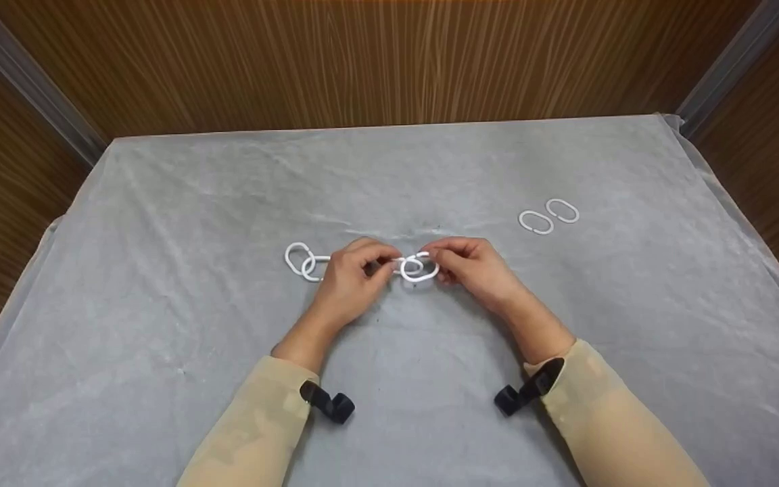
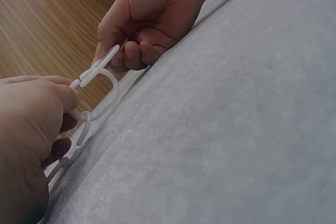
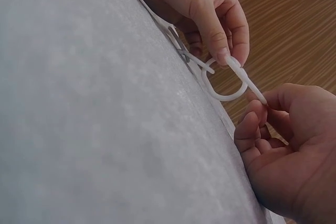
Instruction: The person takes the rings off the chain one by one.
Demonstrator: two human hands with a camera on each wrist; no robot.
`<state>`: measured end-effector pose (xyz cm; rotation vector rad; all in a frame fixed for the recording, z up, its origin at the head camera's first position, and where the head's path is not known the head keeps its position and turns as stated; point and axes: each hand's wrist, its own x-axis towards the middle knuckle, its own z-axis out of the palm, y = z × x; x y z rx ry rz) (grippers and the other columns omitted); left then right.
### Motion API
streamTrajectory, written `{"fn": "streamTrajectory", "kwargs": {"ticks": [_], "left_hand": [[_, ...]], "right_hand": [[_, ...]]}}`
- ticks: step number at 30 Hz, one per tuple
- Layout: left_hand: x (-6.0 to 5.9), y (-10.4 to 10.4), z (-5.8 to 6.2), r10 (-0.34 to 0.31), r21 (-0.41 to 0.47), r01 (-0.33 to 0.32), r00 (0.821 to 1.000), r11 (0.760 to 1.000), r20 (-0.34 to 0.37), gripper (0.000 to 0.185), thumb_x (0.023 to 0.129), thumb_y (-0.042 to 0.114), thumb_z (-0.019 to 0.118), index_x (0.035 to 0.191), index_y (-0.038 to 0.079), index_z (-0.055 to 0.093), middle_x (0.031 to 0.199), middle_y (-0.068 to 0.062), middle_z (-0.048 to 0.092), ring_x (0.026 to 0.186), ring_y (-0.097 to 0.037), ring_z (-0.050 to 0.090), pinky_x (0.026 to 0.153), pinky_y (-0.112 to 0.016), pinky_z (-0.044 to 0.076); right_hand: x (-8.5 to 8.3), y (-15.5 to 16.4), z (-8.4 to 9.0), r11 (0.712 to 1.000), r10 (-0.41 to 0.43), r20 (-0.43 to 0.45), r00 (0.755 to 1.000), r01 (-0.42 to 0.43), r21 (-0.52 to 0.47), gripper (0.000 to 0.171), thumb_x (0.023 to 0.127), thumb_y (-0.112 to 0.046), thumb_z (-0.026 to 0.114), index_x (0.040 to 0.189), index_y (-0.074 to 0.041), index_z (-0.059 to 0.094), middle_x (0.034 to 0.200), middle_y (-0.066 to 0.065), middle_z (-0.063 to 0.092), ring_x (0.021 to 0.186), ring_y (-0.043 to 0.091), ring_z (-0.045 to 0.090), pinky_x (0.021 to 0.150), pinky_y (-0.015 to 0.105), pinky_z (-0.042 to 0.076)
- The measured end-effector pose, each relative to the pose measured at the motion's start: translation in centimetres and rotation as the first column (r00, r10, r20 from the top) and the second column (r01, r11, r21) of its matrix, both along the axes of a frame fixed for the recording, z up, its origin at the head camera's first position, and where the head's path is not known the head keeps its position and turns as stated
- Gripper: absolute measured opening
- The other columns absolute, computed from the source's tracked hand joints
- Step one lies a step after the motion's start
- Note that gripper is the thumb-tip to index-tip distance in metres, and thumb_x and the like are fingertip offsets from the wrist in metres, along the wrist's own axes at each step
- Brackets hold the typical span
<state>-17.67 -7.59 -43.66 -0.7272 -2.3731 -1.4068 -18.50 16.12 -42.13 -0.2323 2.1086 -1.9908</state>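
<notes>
Left hand (image 1: 349, 284) fingertips pinch the end link of a chain of white oval plastic rings (image 1: 362, 264); right hand (image 1: 474, 267) fingertips pinch a loose white oval plastic ring (image 1: 420, 267) against it. Linking looks underway (next, seemingly, threading the ring's gap). The chain runs left-right, mid-table; two spare white rings (image 1: 548, 216) lie far right.

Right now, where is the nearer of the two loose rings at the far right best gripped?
Pinch the nearer loose ring across its long sides from above. It lies flat on the cloth, apart from its twin, so nothing blocks a top approach. Its split end is too small to tell.
</notes>
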Motion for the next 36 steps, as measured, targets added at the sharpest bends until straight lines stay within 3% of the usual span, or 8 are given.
{"fn": "streamTrajectory", "kwargs": {"ticks": [8,18,28,36], "left_hand": [[0.18,0.01,0.23,-0.013,-0.011,0.013,0.999,1.000,0.029,0.011,0.097,0.010,0.078,0.107,0.009,0.083,0.102,0.000,0.073,0.085,-0.011,0.064,0.076,-0.028,0.052],[0.30,0.19,0.32,-0.013,0.010,0.012,0.999,1.000,0.034,0.011,0.096,0.007,0.080,0.106,0.006,0.083,0.101,-0.002,0.074,0.084,-0.013,0.065,0.075,-0.027,0.053],[0.39,0.23,0.41,-0.044,0.017,0.043,0.998,0.999,0.053,0.014,0.093,0.003,0.081,0.107,0.007,0.083,0.102,-0.003,0.075,0.090,-0.014,0.068,0.080,-0.028,0.055],[0.33,0.26,0.27,-0.071,0.026,0.070,0.995,0.997,0.067,0.010,0.093,0.004,0.082,0.103,0.005,0.082,0.098,-0.002,0.076,0.085,-0.013,0.066,0.077,-0.028,0.054]], "right_hand": [[0.09,0.15,0.17,0.998,0.019,0.003,1.000,-0.020,0.054,0.024,0.102,-0.005,0.064,0.117,0.011,0.075,0.085,0.001,0.071,0.067,0.006,0.058,0.065,0.019,0.051],[0.15,0.15,0.06,1.000,0.024,0.040,0.999,-0.025,0.011,0.017,0.102,-0.008,0.068,0.110,0.007,0.073,0.084,0.000,0.067,0.067,0.010,0.056,0.062,0.020,0.051],[0.21,0.30,0.14,0.997,0.041,0.021,0.999,-0.043,0.068,0.020,0.101,-0.008,0.067,0.110,0.009,0.073,0.080,-0.001,0.066,0.068,0.010,0.058,0.063,0.022,0.052],[0.20,0.32,0.08,0.995,0.042,0.012,0.999,-0.042,0.087,0.020,0.101,-0.008,0.067,0.110,0.008,0.074,0.082,0.001,0.068,0.067,0.009,0.058,0.063,0.021,0.052]]}}
